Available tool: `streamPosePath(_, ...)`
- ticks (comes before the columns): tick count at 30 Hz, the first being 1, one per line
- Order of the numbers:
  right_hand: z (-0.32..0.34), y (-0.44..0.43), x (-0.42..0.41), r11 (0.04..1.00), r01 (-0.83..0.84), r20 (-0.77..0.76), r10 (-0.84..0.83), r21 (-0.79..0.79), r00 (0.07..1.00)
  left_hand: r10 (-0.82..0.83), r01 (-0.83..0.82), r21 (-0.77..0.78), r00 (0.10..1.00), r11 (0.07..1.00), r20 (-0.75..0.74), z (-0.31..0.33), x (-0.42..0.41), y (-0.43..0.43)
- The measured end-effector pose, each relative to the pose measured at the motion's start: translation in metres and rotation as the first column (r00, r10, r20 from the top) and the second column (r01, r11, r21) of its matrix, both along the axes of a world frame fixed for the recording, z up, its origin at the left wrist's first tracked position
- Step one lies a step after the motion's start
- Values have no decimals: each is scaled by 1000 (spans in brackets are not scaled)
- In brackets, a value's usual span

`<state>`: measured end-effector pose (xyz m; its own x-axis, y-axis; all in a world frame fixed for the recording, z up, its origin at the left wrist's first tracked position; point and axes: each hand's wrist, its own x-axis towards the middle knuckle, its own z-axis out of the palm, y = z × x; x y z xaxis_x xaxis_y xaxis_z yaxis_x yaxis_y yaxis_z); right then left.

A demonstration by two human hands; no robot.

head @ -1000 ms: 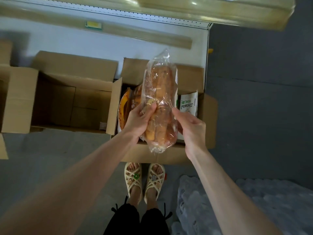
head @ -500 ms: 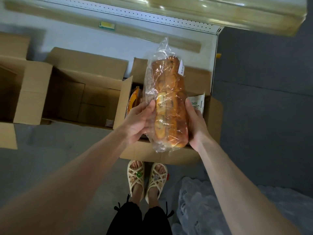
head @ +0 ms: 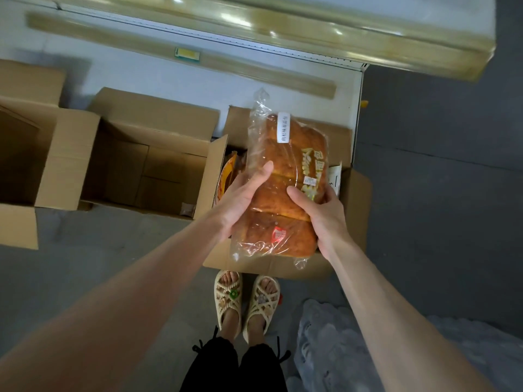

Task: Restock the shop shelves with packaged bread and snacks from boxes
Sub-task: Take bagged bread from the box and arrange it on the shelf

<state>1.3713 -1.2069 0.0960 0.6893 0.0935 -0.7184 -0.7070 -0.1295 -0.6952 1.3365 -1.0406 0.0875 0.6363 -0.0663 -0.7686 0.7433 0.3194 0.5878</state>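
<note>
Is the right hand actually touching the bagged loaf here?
Touching. The head view shows the right hand curled round the right edge of the bagged loaf, with its thumb pressed flat on top.

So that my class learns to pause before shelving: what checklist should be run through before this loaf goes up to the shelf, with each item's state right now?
1. Both hands on the loaf: ok. The left hand and right hand grip the bagged loaf from either side.
2. Loaf out of the box: ok. It appears to be held above the open box.
3. Label readable: ok. The white label faces up.
4. Wrapper intact: cannot tell.
5. Room on the shelf: cannot tell. Only its front edge shows.
6. Footing: not ok. A plastic-wrapped bundle lies by the right foot.
</note>
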Motion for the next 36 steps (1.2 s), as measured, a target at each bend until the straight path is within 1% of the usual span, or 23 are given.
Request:
streamPosePath(2,3,1,1,1000,-5,16,5,-3,1000,19,-19,29,1000,999,-4,-2,-1,-1)
streamPosePath(6,10,1,4,997,77,-31,-76,19,997,79,-79,18,997,997,14,3,-8,0)
streamPosePath(8,16,3,7,996,80,-34,-80,26,996,115,-116,25,993,993,39,8,-11,1)
streamPosePath(12,34,8,11,997,71,-45,-70,37,997,158,-162,25,982,987,100,35,-10,1)
streamPosePath(15,54,9,12,995,43,-20,-42,86,999,157,-165,54,979,985,133,64,-7,3)
streamPosePath(19,96,14,22,981,4,71,-18,194,997,188,-197,24,960,980,206,113,-2,9)
streamPosePath(23,144,23,31,973,-34,188,-10,228,982,166,-186,41,941,982,294,167,4,18)
streamPosePath(27,211,34,41,973,-87,313,15,216,950,177,-221,84,916,972,359,228,8,28)
streamPosePath(31,284,45,48,972,-118,427,20,204,904,216,-281,80,862,956,458,292,8,40)
streamPosePath(36,372,57,45,963,-166,566,19,210,824,178,-322,132,770,938,613,372,6,53)
